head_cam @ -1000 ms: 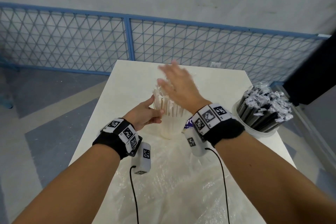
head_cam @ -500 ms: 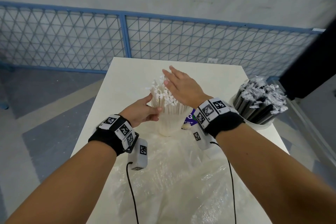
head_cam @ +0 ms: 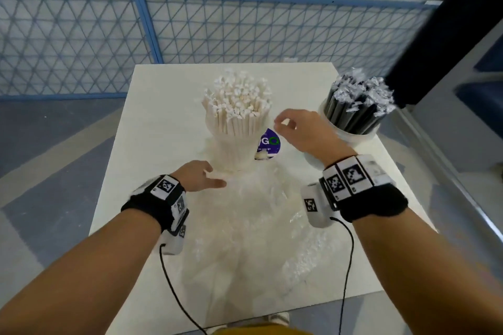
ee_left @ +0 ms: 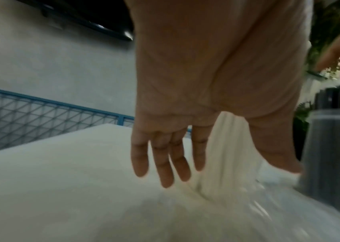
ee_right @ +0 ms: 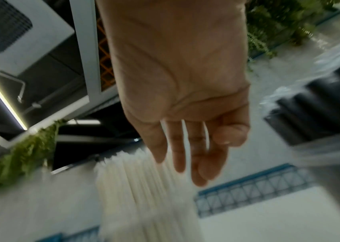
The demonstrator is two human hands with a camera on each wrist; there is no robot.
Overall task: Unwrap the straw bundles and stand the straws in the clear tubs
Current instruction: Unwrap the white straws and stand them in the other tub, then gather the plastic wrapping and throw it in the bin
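Observation:
White paper-wrapped straws (head_cam: 236, 114) stand upright, packed in a clear tub (head_cam: 234, 152) at the table's middle. Black straws (head_cam: 356, 105) fill a second clear tub (head_cam: 351, 134) at the right. My left hand (head_cam: 211, 178) hovers low by the white tub's base with straight fingers (ee_left: 165, 165), holding nothing. My right hand (head_cam: 283, 124) hangs between the two tubs, its fingers (ee_right: 187, 157) loose and empty. The white straws (ee_right: 144, 188) and the black straws (ee_right: 309, 106) appear blurred in the right wrist view. The black tub (ee_left: 334, 155) is on the right in the left wrist view.
Crumpled clear plastic wrap (head_cam: 250, 228) covers the near half of the white table (head_cam: 168, 84), with a purple printed label (head_cam: 269, 144) beside the white tub. A blue mesh fence (head_cam: 81, 43) runs behind the table. A dark post (head_cam: 446, 30) stands at the right.
My right hand has come off the tops of the white straws and dropped to their right. My left hand has let go of the tub's side and sunk toward its base.

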